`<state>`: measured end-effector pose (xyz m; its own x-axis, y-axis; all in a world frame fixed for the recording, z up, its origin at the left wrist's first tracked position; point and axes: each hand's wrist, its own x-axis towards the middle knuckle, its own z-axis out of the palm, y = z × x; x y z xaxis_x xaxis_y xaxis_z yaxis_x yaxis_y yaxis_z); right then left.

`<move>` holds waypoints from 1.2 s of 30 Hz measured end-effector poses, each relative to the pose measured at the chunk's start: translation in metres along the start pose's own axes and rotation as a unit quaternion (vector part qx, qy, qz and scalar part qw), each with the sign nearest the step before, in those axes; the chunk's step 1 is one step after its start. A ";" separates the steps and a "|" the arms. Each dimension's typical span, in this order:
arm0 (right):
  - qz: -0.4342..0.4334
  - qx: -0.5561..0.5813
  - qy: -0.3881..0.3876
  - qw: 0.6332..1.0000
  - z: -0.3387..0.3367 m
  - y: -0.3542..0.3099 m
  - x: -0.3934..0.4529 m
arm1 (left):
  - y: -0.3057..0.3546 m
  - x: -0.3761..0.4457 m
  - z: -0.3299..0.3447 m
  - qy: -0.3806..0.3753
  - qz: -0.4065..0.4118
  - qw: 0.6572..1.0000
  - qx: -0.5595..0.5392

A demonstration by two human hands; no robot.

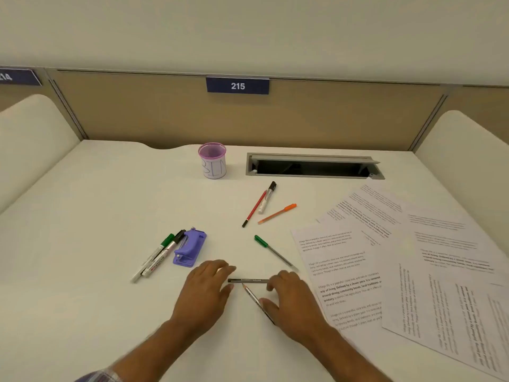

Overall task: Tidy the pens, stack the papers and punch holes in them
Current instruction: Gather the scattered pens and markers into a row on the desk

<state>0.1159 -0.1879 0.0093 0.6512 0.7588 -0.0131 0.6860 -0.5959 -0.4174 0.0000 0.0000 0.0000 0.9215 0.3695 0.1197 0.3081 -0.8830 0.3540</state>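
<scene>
My left hand (206, 285) lies low on the white desk (110, 202), its fairly straight fingertips touching the left end of a dark grey pen (248, 280). My right hand (292, 299) curls its fingers over that pen's right end, and its thumb rests on a grey pencil (253, 297) lying diagonally below. A green pen (275, 253), an orange pen (276, 213), a red pencil (254, 208) and a black-capped marker (267, 198) lie loose farther back. Two markers (158, 257) sit beside a purple hole punch (190, 248). Several printed papers (413, 271) are scattered at the right.
A purple mesh cup (212, 161) labelled in handwriting stands at the back middle. Beside it is an open cable slot (311, 166) in the desk. Tan partitions with a 215 sign (237, 86) close off the back, and cream side panels flank the desk.
</scene>
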 end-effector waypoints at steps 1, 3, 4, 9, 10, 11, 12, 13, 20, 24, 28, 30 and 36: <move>0.001 0.010 -0.026 1.000 0.003 -0.001 -0.001 | 0.002 0.003 0.002 0.000 0.012 1.000 -0.007; 0.005 0.015 -0.051 0.999 0.007 -0.003 -0.003 | 0.008 0.010 0.005 0.005 0.030 1.000 -0.004; 0.014 0.019 -0.058 0.998 0.008 -0.004 -0.004 | 0.012 0.012 0.005 -0.005 0.033 0.999 -0.001; 0.038 0.009 -0.051 0.998 0.003 0.000 -0.002 | 0.016 0.020 0.018 -0.022 0.043 0.999 -0.005; 0.040 0.002 -0.052 0.998 0.001 0.001 -0.001 | 0.018 0.021 0.020 -0.025 0.043 0.999 -0.005; 0.043 -0.005 -0.054 0.998 -0.001 0.002 0.000 | 0.018 0.021 0.022 -0.029 0.043 0.999 -0.006; 0.043 -0.015 -0.055 0.997 -0.003 0.002 0.000 | 0.018 0.022 0.023 -0.037 0.042 0.998 -0.004; 0.041 -0.027 -0.056 0.997 -0.005 0.004 0.001 | 0.017 0.022 0.024 -0.042 0.041 0.998 0.000; 0.051 -0.025 -0.032 0.998 -0.012 0.018 0.000 | 0.015 0.023 0.023 -0.069 0.020 0.997 0.011; 0.070 -0.004 -0.009 0.998 -0.015 0.020 0.004 | 0.015 0.023 0.020 -0.095 -0.025 0.995 0.013; 0.115 0.062 0.013 0.991 -0.017 0.015 0.009 | 0.016 0.024 0.016 -0.160 -0.083 0.984 -0.004; 0.146 0.137 0.028 0.979 -0.017 0.012 0.010 | 0.019 0.026 0.012 -0.185 -0.118 0.974 -0.047; 0.261 0.418 0.047 0.869 -0.018 -0.005 0.015 | 0.038 0.023 -0.005 -0.203 -0.252 0.883 -0.339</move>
<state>0.1277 -0.1781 0.0275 0.8534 0.3941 -0.3412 -0.1612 -0.4229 -0.8917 0.0313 -0.0238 0.0211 0.7584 0.4109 -0.5059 0.6184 -0.2086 0.7577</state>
